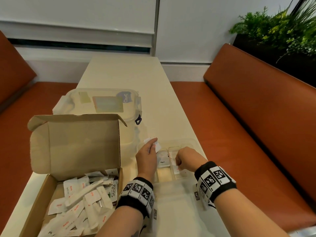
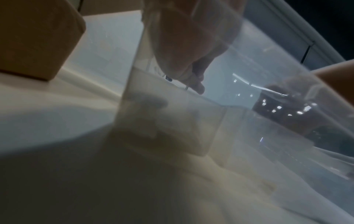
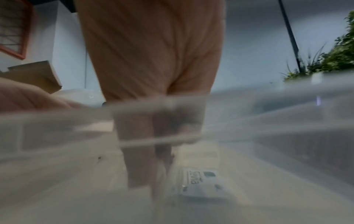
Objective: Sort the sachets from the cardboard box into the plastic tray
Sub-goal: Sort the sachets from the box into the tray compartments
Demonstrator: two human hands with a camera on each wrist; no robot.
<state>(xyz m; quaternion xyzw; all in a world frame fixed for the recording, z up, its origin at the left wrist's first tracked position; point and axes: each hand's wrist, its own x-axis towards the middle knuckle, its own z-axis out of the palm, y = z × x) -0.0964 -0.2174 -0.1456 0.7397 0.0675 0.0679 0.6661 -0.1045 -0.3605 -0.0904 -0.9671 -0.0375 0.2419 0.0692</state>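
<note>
The open cardboard box (image 1: 75, 147) at the left holds several white sachets (image 1: 82, 197), among them one marked Stevia (image 1: 113, 192). The clear plastic tray (image 1: 193, 142) lies to its right, with a Pepper sachet (image 1: 162, 162) in one compartment. My left hand (image 1: 147, 154) hovers over the tray's left edge and pinches a few white sachets with red print (image 1: 152, 143). My right hand (image 1: 184, 158) reaches down into the neighbouring compartment, its fingers (image 3: 159, 163) pinched on a white sachet (image 1: 177, 167). A Stevia sachet (image 3: 199, 180) lies on the tray floor beside those fingers.
A clear lidded container (image 1: 102, 103) stands behind the box. The box's raised lid (image 1: 77, 127) stands between it and my hands. The cream table (image 1: 130, 72) runs away from me between orange benches (image 1: 256, 117). A plant (image 1: 282, 31) stands at the far right.
</note>
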